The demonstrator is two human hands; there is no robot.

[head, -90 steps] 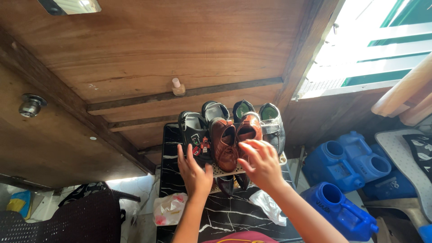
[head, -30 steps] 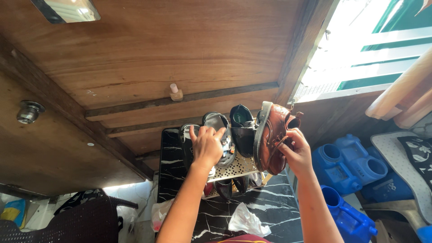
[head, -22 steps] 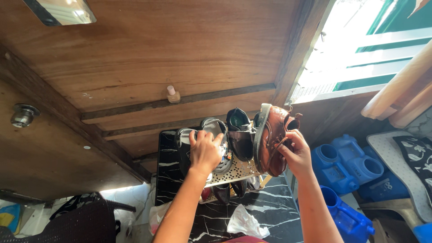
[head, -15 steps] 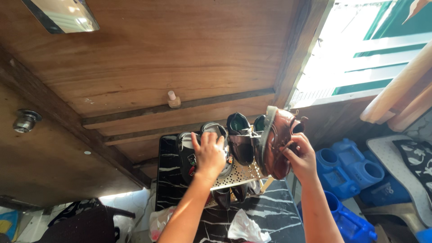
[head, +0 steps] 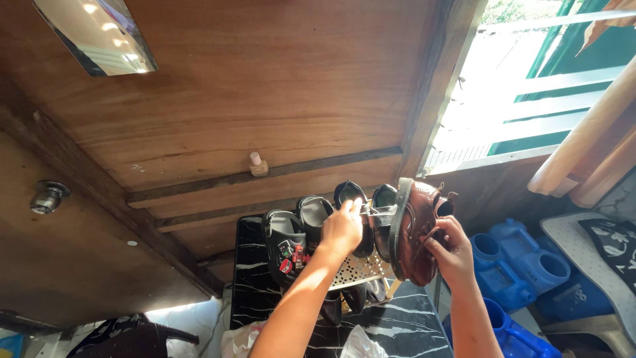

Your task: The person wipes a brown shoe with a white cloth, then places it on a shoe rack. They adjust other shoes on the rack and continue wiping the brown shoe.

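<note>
My right hand (head: 454, 255) keeps the brown leather shoes (head: 416, 229) pinched, lifted clear of the perforated rack (head: 361, 270). My left hand (head: 341, 229) has shifted from the grey sandal (head: 311, 215) to the black shoe (head: 351, 199), fingers closing on it.

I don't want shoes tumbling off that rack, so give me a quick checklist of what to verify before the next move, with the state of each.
1. Right hand has a firm hold on the brown shoes: ok, fingers grip them, lifted clear of the rack.
2. Left hand is on a dark shoe on the perforated rack: ok, touching; whether it grips, cannot tell.
3. Black sandals sit steady on the rack: ok, apart from both hands.
4. Free spot on the rack's top tier: ok, bare perforated surface shows at the front.
5. Lower tier shoes secure: cannot tell, mostly hidden.
</note>
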